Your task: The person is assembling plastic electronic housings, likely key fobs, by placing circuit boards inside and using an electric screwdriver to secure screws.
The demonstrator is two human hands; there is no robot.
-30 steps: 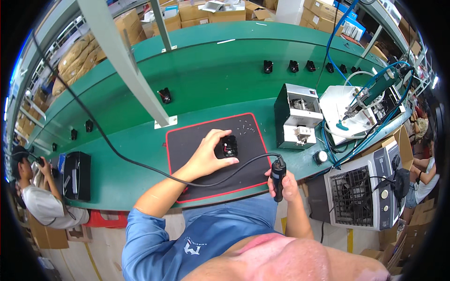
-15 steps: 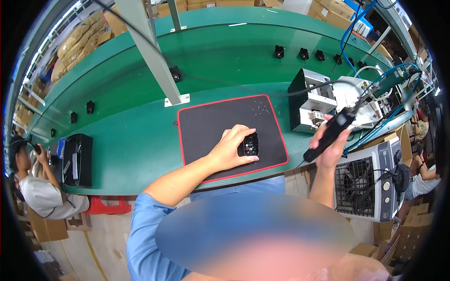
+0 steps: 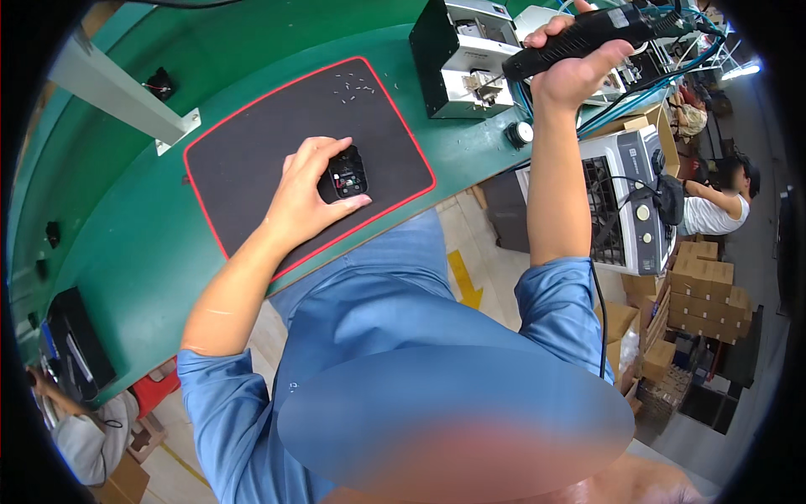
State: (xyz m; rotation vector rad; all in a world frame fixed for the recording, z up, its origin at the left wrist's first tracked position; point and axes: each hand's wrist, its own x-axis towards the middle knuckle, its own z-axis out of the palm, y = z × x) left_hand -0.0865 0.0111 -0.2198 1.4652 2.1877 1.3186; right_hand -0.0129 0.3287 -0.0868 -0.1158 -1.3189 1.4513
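Observation:
My left hand (image 3: 306,189) rests on the black mat, its thumb and fingers closed round the sides of a small black plastic housing (image 3: 353,186). The housing's open face shows a circuit board and a bit of red inside. Out to the right, my right hand (image 3: 571,71) grips a black electric screwdriver (image 3: 579,40) held slantwise. Its thin bit points down at the front outlet of a screw feeder (image 3: 460,88); whether bit and outlet touch I cannot tell.
Several loose screws (image 3: 354,86) lie on the red-edged mat (image 3: 243,139). A grey post (image 3: 126,88) stands at the far left of the bench. Beside the feeder sits a small round container (image 3: 519,134). An air cooler (image 3: 642,214) stands on the right. Other people work at both sides.
My right hand has carried the electric screwdriver up to the screw feeder. The view has turned toward the right. My left hand keeps hold of the housing on the mat.

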